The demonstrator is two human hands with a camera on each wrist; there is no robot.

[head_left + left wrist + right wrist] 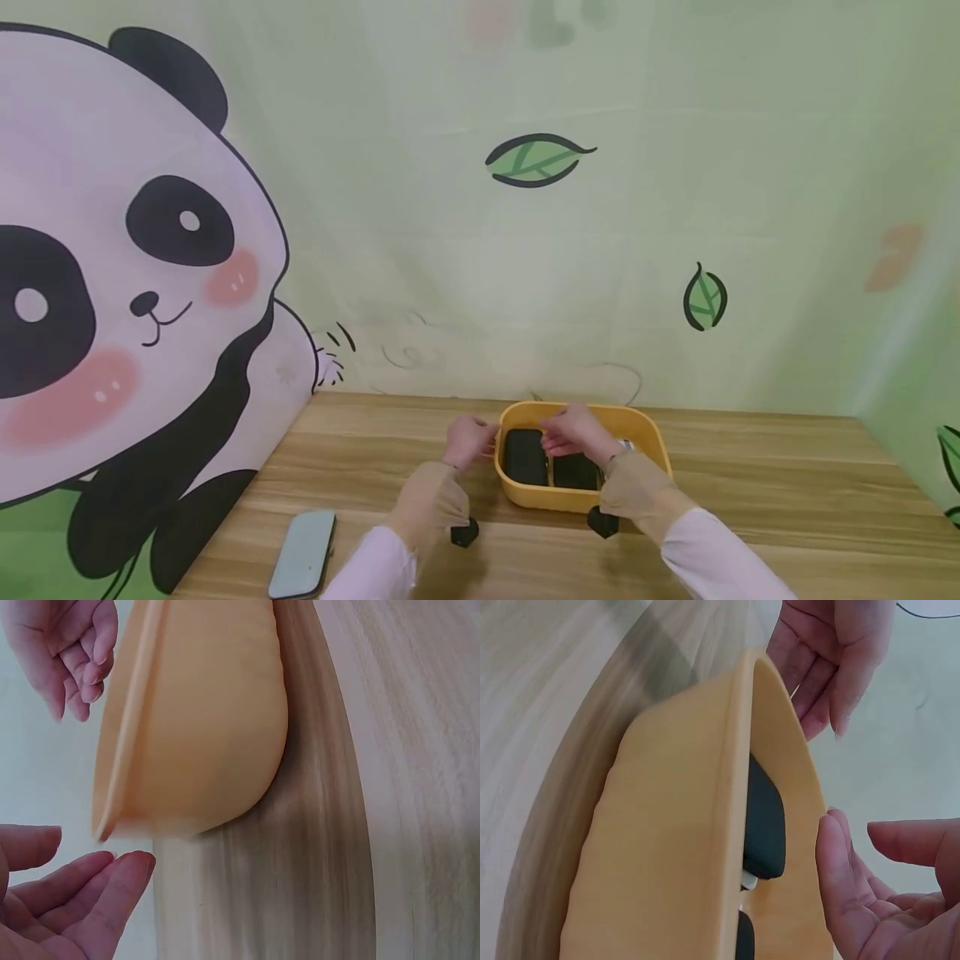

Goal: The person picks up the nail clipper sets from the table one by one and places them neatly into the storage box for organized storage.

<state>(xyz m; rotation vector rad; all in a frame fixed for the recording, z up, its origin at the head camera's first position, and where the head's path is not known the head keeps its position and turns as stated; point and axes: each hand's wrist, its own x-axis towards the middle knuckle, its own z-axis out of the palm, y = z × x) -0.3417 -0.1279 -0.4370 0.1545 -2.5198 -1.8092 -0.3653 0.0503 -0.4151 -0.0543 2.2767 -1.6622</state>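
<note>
An orange-yellow plastic bin (573,498) stands on the wooden table. Inside it a black, rounded box-like item (527,458) lies at the left, with a second black item (576,472) beside it. My left hand (471,440) is at the bin's left end, fingertips right by the rim and thumb apart from the fingers in the left wrist view. Over the bin's opening is my right hand (579,432), its fingers loosely bent and thumb spread, with nothing between them in the right wrist view. It partly hides the bin's contents.
A pale blue-grey flat case (302,554) lies on the table (750,517) at the front left. Behind the table hangs a green backdrop (420,250) printed with a panda and leaves. Something white (627,445) shows at the bin's right side.
</note>
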